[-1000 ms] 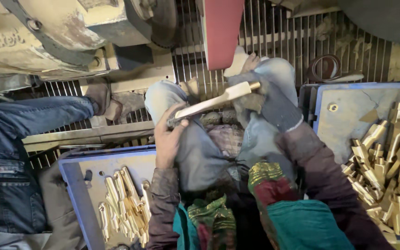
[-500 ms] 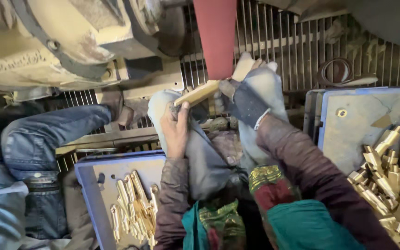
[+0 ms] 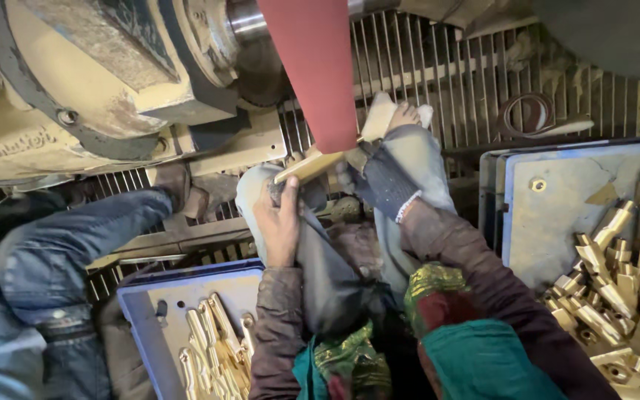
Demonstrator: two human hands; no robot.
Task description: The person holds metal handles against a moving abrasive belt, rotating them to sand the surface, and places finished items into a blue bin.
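Brass piece: a long, flat brass-coloured part (image 3: 312, 164), just above the middle of the frame, slanting up to the right, its upper end at the lower edge of the red belt.
Left hand: the bare left hand (image 3: 279, 222) is closed round the lower left end of the part, thumb on top, resting on a grey cloth-covered knee (image 3: 312, 252).
Right hand: the right hand (image 3: 379, 174), in a dark knit wrap with grey cloth over it, is closed on the upper right end; bare fingertips (image 3: 403, 115) show above the cloth.
Doing it well: in my judgement an even press from both ends matters, with the part's face flat to the belt and the fingertips clear of the moving edge.
Red belt: a wide red abrasive belt (image 3: 318, 67) comes down from the top centre.
Machine: a cream-painted motor housing (image 3: 90, 81) fills the upper left, with a steel shaft (image 3: 244, 16) beside the belt.
Surface: a metal grille (image 3: 475, 74) lies behind the belt across the upper right; a loop of band (image 3: 529, 115) rests on it.
Trays: a blue tray (image 3: 138, 311) at lower left holds brass pieces; a second blue tray (image 3: 550, 215) at right holds a larger heap (image 3: 631, 289).
Beside: a person's leg in blue jeans (image 3: 61, 244) at left.
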